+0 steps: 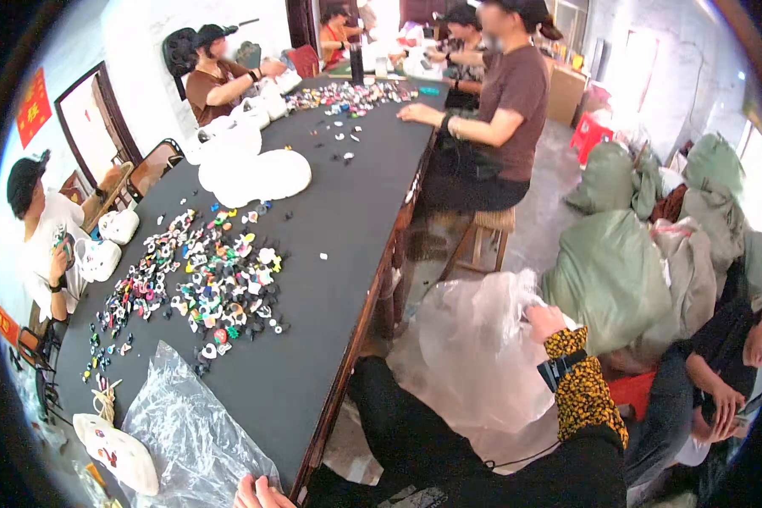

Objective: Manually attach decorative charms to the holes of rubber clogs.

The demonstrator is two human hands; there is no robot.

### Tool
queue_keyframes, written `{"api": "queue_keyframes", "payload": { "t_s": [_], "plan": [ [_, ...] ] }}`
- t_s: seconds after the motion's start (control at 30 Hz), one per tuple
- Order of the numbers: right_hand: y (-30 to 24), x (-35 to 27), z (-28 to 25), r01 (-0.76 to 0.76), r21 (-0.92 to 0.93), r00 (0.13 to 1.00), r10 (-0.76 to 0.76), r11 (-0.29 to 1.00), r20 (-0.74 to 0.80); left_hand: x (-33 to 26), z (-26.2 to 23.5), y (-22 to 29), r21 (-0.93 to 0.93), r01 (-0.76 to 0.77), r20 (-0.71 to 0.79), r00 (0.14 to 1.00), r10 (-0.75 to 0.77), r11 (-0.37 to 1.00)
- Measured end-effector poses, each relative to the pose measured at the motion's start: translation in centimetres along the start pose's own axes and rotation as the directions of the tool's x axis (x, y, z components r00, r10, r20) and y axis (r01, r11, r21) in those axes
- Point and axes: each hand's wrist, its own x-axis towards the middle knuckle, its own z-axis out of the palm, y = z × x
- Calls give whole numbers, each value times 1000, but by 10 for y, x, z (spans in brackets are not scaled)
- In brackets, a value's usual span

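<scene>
My right hand [545,323] is closed on the upper edge of a large translucent plastic bag [474,356], which stands at my right beside the table. My left hand [262,493] is only partly in view at the lower edge, its fingers curled at the near corner of a clear plastic bag [190,423] lying flat on the table. Beside that bag rests a white clog-like shoe [117,453] with small red and dark marks. A beige tied bundle [104,400] lies just behind the shoe. Small colourful charms [224,284] are heaped farther up the table.
The long dark table [313,237] carries white shoes [258,176] and another charm heap [356,97]. Several people sit around it, one on a wooden stool [483,233]. Full green sacks [610,275] crowd the right side. Another person's hands [724,406] show at lower right.
</scene>
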Motion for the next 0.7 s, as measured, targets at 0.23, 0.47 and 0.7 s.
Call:
{"api": "queue_keyframes", "payload": {
  "t_s": [0.23, 0.47, 0.7],
  "plan": [
    [18, -11, -65, -129, 6, 982, 127, 992, 140, -4, 5, -6, 2, 17, 9, 1000, -17, 1000],
    [-3, 6, -148, -60, 53, 991, 66, 997, -116, -3, 4, -10, -23, -2, -14, 1000, 1, 1000],
    [-62, 35, -237, 171, -62, 892, -181, 983, -415, 5, 7, -13, -67, -16, -33, 999, 14, 998]
  ]
}}
